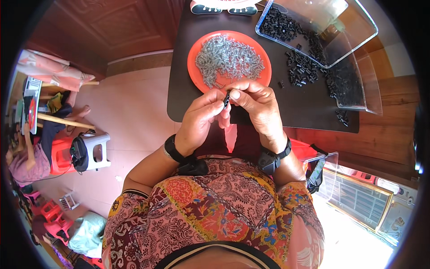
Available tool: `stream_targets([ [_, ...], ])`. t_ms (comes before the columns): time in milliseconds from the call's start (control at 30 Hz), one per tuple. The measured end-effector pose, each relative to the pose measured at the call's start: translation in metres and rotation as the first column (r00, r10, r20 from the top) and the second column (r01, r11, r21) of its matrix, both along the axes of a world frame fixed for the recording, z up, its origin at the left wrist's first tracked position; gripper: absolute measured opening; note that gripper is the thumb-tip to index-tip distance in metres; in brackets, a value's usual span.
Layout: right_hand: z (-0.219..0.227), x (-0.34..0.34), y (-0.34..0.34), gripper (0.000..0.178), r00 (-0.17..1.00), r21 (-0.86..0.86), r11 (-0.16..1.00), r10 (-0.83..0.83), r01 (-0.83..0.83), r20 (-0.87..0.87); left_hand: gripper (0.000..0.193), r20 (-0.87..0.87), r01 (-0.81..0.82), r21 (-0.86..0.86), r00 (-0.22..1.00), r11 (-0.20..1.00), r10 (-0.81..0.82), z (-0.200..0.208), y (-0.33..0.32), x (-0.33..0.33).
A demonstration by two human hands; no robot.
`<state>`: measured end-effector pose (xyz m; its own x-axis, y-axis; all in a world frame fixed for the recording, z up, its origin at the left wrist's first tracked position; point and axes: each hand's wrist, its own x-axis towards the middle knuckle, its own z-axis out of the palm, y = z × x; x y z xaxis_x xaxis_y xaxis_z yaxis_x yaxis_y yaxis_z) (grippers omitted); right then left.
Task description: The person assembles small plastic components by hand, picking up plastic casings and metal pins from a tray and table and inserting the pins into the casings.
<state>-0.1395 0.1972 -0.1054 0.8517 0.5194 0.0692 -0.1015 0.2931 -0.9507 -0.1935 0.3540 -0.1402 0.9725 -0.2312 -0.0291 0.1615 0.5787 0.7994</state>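
Note:
Just in front of the near table edge, my left hand [199,117] pinches a small black plastic piece [226,99] between thumb and fingers. From the other side, the thumb and forefinger of my right hand [263,110] close on the same piece. Its finer shape is partly hidden by the fingertips. Right behind my hands, an orange-red plate [268,71] holds a heap of small silvery metal parts [228,56]. To the right, many small black parts [302,71] lie loose on the dark table [179,89].
A clear plastic bin [356,49] lies tipped at the back right, black parts spilling from it. Another clear container [374,94] stands beside it. Far left, a person [33,157] sits near a red stool [62,154] and a grey stool [102,150]. A wooden door [130,27] is at the back left.

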Motion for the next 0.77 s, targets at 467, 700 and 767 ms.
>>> stream_targets([
  [467,-0.007,-0.012,0.009,0.007,0.993,-0.022,0.996,-0.089,0.091,0.079,0.020,0.003,-0.006,-0.124,1.000,0.992,0.007,-0.006,-0.004,-0.004],
  [700,-0.012,-0.017,0.012,0.007,0.979,-0.032,0.992,-0.118,0.124,0.166,0.020,0.003,-0.046,-0.148,0.999,0.988,0.047,-0.008,-0.006,-0.007],
  [767,-0.015,-0.017,0.010,0.015,0.955,-0.084,0.986,-0.113,0.141,0.274,0.020,0.013,-0.041,-0.156,0.999,0.987,0.043,-0.010,-0.004,-0.006],
])
